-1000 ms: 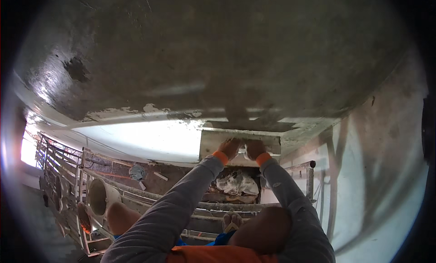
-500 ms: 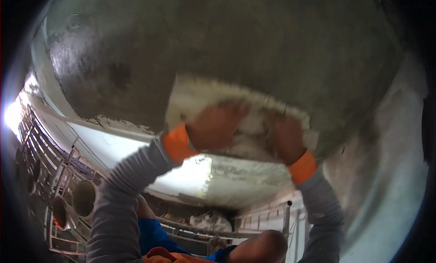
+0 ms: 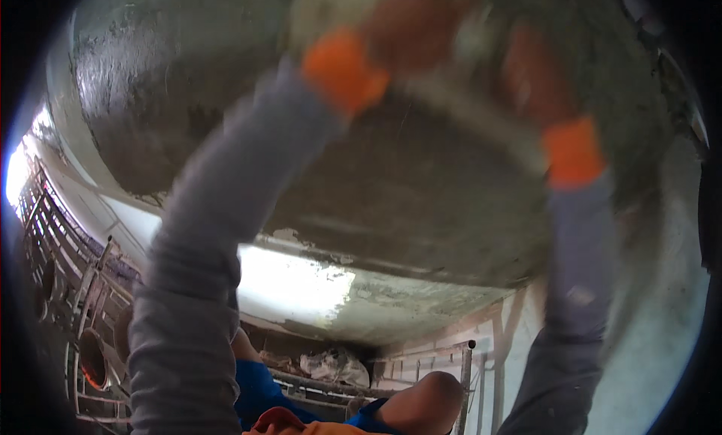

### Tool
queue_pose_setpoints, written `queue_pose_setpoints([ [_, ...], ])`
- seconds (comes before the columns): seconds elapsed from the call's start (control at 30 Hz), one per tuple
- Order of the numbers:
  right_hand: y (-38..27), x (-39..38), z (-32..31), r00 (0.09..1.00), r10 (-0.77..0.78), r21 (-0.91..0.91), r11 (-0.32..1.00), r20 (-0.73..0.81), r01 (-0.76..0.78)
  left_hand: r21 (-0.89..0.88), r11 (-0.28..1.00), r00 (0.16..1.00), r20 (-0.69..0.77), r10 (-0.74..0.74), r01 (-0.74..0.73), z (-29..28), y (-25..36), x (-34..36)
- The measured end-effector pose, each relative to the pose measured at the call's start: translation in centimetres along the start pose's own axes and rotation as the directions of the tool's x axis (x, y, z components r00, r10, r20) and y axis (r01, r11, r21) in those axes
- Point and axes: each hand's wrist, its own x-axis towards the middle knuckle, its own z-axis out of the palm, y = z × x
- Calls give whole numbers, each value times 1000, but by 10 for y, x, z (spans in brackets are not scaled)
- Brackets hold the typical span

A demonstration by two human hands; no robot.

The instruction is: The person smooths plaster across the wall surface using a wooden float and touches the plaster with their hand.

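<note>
A wide, pale plastering float [image 3: 481, 119] lies against the wet grey plaster [image 3: 391, 194] of the wall, high in the view and smeared by motion. My left hand [image 3: 417, 33] is closed on its left part. On the right part is my right hand [image 3: 534, 74], also blurred and seemingly wrapped round the float. The fingers of both hands are not sharp. Orange cuffs and grey sleeves cover my raised arms. Below the float, the plaster looks dark and fairly smooth.
Under the plaster runs a pale wall strip [image 3: 293, 284], brightly lit. Metal scaffold rails [image 3: 421, 352] stand below, beside a whitish sack [image 3: 335, 366]. A bucket [image 3: 94, 360] is at the lower left. A pale side wall [image 3: 647, 307] rises on the right.
Both hands have moved up the wall with the float, my right one also somewhat to the right. Dark plaster now shows where the float was.
</note>
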Motion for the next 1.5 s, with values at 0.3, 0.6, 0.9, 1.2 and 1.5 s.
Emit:
queue_pose_setpoints([
  [0.3,-145,-124,48,868,32,287,937,495,-198,-325,893,928,307,-211,311,106,85,-195],
  [0.6,91,117,-54,940,326,-2,945,-99,-328,54,996,943,-323,79,-65,-104,-19,53],
  [0.9,-64,77,-55,925,253,123,947,283,-297,62,993,982,-162,-93,104,-56,-30,-29],
  [1.2,-237,-107,109,924,-51,425,897,379,-125,-59,977,969,-128,-213,207,154,32,-297],
  [1.5,-369,-266,195,847,-13,493,818,532,-297,-106,954,929,280,-242,280,264,111,-451],
])
